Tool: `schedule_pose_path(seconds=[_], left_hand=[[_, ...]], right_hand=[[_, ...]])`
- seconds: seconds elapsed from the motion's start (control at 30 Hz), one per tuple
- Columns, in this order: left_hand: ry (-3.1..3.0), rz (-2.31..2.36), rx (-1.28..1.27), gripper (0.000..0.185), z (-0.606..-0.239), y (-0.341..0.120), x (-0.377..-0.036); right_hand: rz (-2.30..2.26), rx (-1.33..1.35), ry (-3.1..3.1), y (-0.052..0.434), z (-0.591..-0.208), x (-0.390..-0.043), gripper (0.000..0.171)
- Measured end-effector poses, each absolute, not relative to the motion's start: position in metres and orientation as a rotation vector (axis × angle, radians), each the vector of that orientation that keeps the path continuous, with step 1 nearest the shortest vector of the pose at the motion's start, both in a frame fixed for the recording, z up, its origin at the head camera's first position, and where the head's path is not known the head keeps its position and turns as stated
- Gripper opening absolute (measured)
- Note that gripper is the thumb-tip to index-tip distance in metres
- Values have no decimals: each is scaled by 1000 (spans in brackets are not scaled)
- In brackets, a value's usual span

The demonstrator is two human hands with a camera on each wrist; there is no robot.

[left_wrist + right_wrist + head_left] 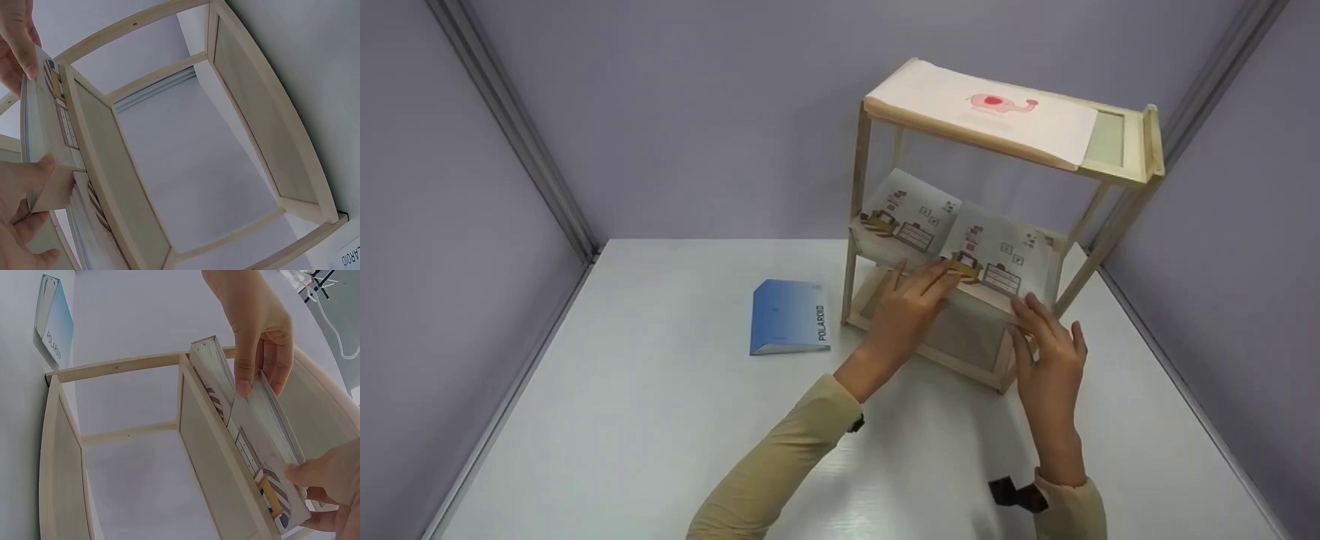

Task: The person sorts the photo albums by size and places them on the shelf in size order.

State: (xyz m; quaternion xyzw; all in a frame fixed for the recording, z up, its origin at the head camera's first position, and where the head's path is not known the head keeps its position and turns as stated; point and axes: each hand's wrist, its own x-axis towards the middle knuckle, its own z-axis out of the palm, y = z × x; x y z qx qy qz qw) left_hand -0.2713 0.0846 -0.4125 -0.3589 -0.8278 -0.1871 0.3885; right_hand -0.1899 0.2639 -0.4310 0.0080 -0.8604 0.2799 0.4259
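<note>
Far left of my hands, a blue booklet (789, 316) lies flat on the table (622, 420). My left hand (911, 300) rests with fingers extended on the near edge of the right book (997, 259), thumb beneath it. That book sits on the rack's (1117, 217) middle shelf, touching a matching left book (907, 217). My right hand (1046, 356) pinches the right book's near corner. Above both hands, a pink sheet (982, 112) covers the top shelf.
</note>
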Motion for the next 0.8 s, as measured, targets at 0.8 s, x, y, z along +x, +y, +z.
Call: schedule_pose_path(seconds=[0.8], left_hand=[[-2171,-583,-911,31,-408,92,-276]], right_hand=[[700,26,-2149,269,-430,-197,40]])
